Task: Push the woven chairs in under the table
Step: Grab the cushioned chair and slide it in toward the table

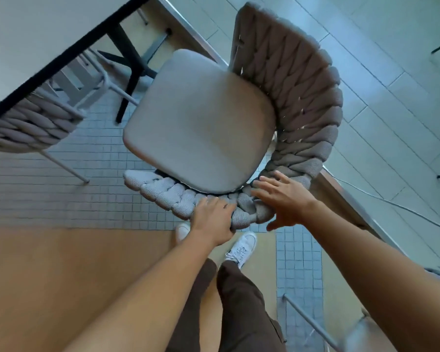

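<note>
A woven chair [297, 92] with a thick braided grey back and a pale seat cushion [201, 123] stands below me, pulled out from the white table [36, 39] at the upper left. My left hand [212, 219] is closed over the braided top rail of the chair's back. My right hand [282, 196] hovers with fingers spread just over the same rail, to the right; contact is unclear. A second woven chair [26, 128] sits tucked under the table's edge at the left.
The table's black legs [130, 69] stand between the chairs. A metal floor threshold [346, 189] runs diagonally behind the chair. A cable [391, 201] lies on the tiles at the right. Another chair's metal leg [313, 323] shows at bottom right. My white shoes [241, 247] are close behind the chair.
</note>
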The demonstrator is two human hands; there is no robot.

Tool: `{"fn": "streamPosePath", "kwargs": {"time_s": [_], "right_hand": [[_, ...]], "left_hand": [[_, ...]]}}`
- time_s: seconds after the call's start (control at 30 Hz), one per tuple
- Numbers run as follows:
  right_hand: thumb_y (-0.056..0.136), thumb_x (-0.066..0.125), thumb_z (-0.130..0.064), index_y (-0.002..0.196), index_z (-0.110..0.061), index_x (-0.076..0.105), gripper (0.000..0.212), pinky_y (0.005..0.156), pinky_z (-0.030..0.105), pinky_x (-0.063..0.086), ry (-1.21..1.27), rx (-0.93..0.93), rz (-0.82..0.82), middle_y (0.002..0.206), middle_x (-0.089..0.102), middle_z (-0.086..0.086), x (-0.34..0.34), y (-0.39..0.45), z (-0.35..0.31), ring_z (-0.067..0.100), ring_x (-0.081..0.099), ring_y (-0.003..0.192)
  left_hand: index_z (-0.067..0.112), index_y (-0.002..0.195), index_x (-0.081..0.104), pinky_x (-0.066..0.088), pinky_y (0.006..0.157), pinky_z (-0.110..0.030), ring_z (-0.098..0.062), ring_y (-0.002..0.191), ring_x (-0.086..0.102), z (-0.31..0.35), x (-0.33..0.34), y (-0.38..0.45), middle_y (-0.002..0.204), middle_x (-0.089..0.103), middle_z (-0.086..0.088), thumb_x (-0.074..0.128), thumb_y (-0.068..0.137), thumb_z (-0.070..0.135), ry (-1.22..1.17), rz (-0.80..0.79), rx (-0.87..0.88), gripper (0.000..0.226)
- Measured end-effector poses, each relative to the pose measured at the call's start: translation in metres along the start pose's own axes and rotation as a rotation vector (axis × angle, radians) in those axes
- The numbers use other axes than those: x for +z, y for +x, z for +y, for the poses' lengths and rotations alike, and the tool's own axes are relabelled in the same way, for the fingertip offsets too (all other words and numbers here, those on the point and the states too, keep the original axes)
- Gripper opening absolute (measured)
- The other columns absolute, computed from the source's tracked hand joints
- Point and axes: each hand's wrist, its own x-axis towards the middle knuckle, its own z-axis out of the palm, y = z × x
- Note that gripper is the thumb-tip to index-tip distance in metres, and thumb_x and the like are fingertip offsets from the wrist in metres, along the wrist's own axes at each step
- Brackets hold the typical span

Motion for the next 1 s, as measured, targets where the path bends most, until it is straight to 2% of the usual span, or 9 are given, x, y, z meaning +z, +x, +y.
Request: {"fn": "streamPosePath", "kwargs": {"time_s": [0.07,0.1,0.17,0.23,0.43,0.6,0.7,0.87,1.0], "right_hand": [[0.081,0.055,-0.077,0.146,-0.029,0.043,0.082,0.115,0.044,0.033,0.009,-0.002,0.014,0.156,0.042,-0.001,0.003,0.006,0.000,0.023,0.038,0.144],[0.084,0.050,-0.076,0.139,-0.032,0.050,0.070,0.105,0.041,0.043,0.006,-0.003,0.029,0.145,0.054,-0.006,0.003,0.008,0.000,0.022,0.051,0.133],[0.085,0.043,-0.074,0.129,-0.035,0.057,0.061,0.088,0.036,0.051,-0.011,-0.007,0.070,0.123,0.067,-0.012,0.002,0.011,0.001,0.021,0.066,0.110],[0.084,0.041,-0.075,0.130,-0.035,0.057,0.063,0.082,0.033,0.051,-0.003,-0.014,0.071,0.119,0.069,-0.014,0.001,0.012,0.001,0.021,0.068,0.103],[0.082,0.037,-0.081,0.134,-0.036,0.054,0.070,0.079,0.033,0.050,-0.011,-0.032,0.112,0.118,0.069,-0.016,0.005,0.014,0.002,0.020,0.069,0.099],[0.082,0.039,-0.081,0.127,-0.036,0.058,0.066,0.071,0.032,0.046,-0.011,-0.015,0.171,0.107,0.071,-0.013,0.007,0.017,-0.004,0.020,0.070,0.092],[0.080,0.037,-0.083,0.119,-0.037,0.061,0.065,0.067,0.031,0.043,-0.007,0.038,0.199,0.099,0.072,-0.009,-0.002,0.034,-0.011,0.022,0.070,0.085],[0.077,0.047,-0.083,0.106,-0.036,0.065,0.058,0.065,0.033,0.034,0.029,0.116,0.262,0.095,0.071,-0.007,-0.031,0.080,-0.033,0.024,0.068,0.087],[0.081,0.048,-0.077,0.099,-0.032,0.065,0.052,0.063,0.033,0.033,0.043,0.173,0.272,0.091,0.069,-0.004,-0.043,0.096,-0.059,0.024,0.065,0.084]], "left_hand": [[0.029,0.123,0.058,0.043,0.084,-0.036,-0.024,0.111,0.063,-0.001,0.004,0.003,0.118,0.068,0.004,0.059,0.085,0.047,-0.003,0.023,0.027,0.043],[0.028,0.121,0.058,0.042,0.073,-0.034,-0.025,0.105,0.066,-0.004,0.005,0.004,0.113,0.070,0.004,0.059,0.086,0.044,-0.009,0.031,0.058,0.039],[0.026,0.122,0.058,0.042,0.067,-0.034,-0.027,0.097,0.069,-0.010,0.007,0.006,0.109,0.071,0.003,0.058,0.087,0.041,-0.024,0.041,0.120,0.038],[0.026,0.125,0.057,0.046,0.069,-0.034,-0.028,0.097,0.069,-0.015,0.008,0.006,0.110,0.071,0.003,0.057,0.088,0.043,-0.048,0.043,0.161,0.041],[0.023,0.130,0.054,0.047,0.071,-0.034,-0.028,0.101,0.069,-0.017,0.004,0.005,0.115,0.070,0.002,0.055,0.091,0.043,-0.026,0.028,0.213,0.044],[0.024,0.139,0.050,0.049,0.074,-0.036,-0.027,0.100,0.070,-0.028,0.002,0.004,0.117,0.071,0.003,0.054,0.094,0.045,0.006,0.017,0.242,0.050],[0.029,0.146,0.049,0.052,0.077,-0.035,-0.026,0.100,0.069,-0.053,-0.007,0.008,0.117,0.072,0.003,0.056,0.092,0.043,0.037,0.034,0.252,0.056],[0.042,0.144,0.052,0.045,0.074,-0.032,-0.025,0.102,0.069,-0.117,-0.032,0.020,0.117,0.073,0.004,0.058,0.087,0.043,0.101,0.052,0.224,0.057],[0.046,0.141,0.052,0.042,0.070,-0.031,-0.022,0.101,0.069,-0.150,-0.033,0.012,0.118,0.073,0.009,0.060,0.088,0.045,0.107,0.023,0.264,0.054]]}}
